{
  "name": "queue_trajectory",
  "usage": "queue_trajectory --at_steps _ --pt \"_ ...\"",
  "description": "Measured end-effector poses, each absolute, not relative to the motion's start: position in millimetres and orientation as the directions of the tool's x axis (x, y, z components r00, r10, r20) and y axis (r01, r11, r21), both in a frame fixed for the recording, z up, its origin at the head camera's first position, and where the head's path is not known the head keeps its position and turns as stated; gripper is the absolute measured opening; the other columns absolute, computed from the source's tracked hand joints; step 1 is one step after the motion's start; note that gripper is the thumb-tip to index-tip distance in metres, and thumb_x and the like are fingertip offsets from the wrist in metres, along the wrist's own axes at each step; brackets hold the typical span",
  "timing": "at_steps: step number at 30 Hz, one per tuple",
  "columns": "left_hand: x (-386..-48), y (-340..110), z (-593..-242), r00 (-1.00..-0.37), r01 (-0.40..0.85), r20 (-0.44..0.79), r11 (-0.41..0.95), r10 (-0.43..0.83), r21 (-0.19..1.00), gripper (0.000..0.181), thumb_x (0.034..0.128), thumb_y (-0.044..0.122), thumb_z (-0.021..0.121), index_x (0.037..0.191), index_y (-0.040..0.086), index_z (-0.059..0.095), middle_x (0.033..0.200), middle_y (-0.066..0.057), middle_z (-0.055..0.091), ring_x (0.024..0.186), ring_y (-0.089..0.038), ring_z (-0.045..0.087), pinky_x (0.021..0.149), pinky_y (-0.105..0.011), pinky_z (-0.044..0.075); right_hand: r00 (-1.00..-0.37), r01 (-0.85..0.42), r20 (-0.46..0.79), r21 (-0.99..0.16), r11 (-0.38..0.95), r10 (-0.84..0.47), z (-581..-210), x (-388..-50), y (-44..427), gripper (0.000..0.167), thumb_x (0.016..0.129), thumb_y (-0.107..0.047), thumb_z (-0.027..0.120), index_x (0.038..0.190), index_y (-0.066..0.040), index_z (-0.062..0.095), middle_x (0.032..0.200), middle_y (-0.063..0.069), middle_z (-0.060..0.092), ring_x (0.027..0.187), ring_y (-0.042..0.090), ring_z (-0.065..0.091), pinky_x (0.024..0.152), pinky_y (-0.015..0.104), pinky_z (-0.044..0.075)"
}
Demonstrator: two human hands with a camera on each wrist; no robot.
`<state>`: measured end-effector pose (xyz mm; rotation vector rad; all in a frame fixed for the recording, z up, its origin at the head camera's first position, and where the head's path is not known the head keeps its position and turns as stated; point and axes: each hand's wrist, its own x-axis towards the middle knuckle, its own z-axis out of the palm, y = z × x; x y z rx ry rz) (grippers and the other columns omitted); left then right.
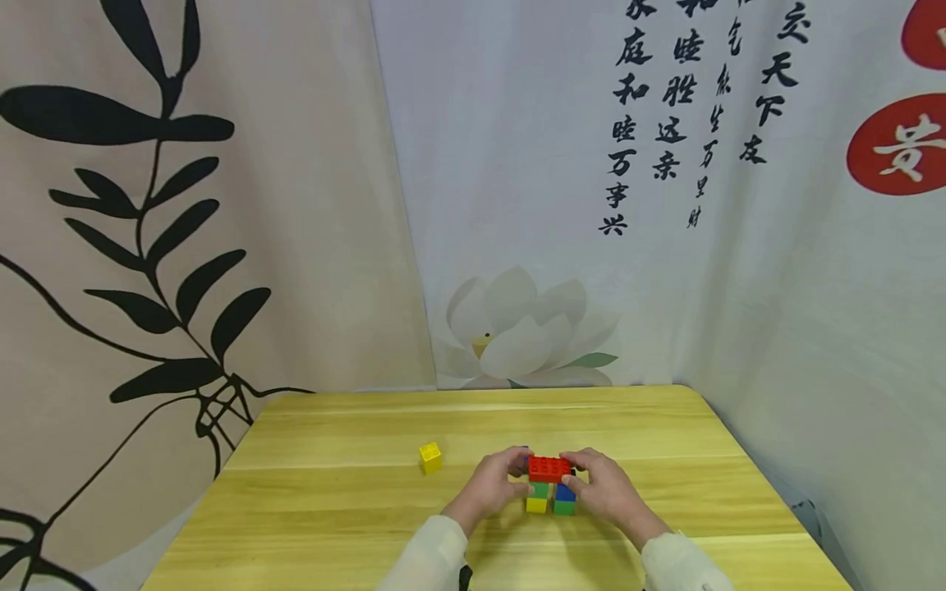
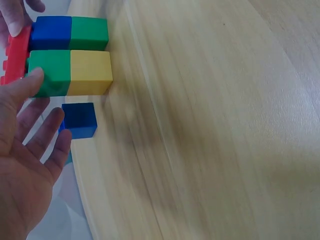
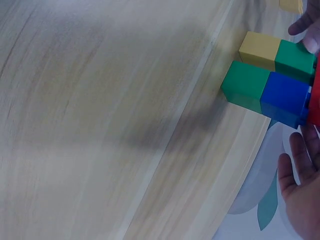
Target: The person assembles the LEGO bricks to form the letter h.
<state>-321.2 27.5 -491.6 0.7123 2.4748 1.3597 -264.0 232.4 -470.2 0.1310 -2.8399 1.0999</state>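
Note:
A red brick (image 1: 549, 469) with studs lies across two short stacks. The left stack is a green block (image 2: 50, 73) above a yellow block (image 2: 91, 72). The right one has a blue block (image 3: 285, 97) over a green block (image 3: 246, 85). My left hand (image 1: 493, 484) holds the left stack's top, its thumb on the upper green block and its other fingers spread behind. With my right hand (image 1: 608, 486) I pinch the red brick's right end, thumb in front. Where my left index fingertip touches is partly hidden.
A loose yellow block (image 1: 430, 458) stands on the wooden table (image 1: 332, 492), left of the hands. Another blue block (image 2: 79, 120) sits behind the left stack, mostly hidden in the head view. Printed curtains (image 1: 310, 205) hang behind the table's far edge.

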Motion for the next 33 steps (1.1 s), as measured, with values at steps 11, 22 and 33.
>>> queue_trajectory --at_steps 11,22,33 --pt "-322.8 26.4 -488.8 -0.832 0.327 0.028 0.449 0.555 0.832 0.027 0.0920 0.030 0.071 0.118 0.020 0.071 0.097 0.014 0.065 0.090 -0.013 0.056 0.081 -0.035 0.048 -0.990 -0.131 0.128 -0.659 0.741 -0.061 -473.0 -263.3 232.8 0.034 0.091 -0.014 0.072 0.125 -0.009 0.068 0.115 0.002 0.066 0.101 0.022 0.061 0.087 0.048 0.050" --pt "-326.2 27.2 -485.1 -0.825 0.330 -0.011 0.499 0.564 0.801 0.035 0.0927 0.033 0.070 0.125 0.018 0.068 0.098 0.014 0.065 0.092 -0.010 0.057 0.086 -0.036 0.049 -0.992 -0.112 0.115 -0.624 0.773 -0.051 -482.9 -258.4 246.3 0.046 0.085 -0.015 0.079 0.127 -0.002 0.065 0.114 0.007 0.067 0.105 0.030 0.063 0.090 0.052 0.050" --pt "-325.2 26.5 -483.1 -0.813 0.353 -0.004 0.497 0.583 0.793 0.033 0.0939 0.032 0.068 0.124 0.018 0.068 0.097 0.014 0.065 0.092 -0.010 0.058 0.084 -0.034 0.049 -0.992 -0.120 0.097 -0.581 0.805 -0.078 -483.5 -260.0 253.3 0.041 0.086 -0.017 0.078 0.124 -0.005 0.067 0.116 0.008 0.068 0.107 0.031 0.063 0.091 0.053 0.050"
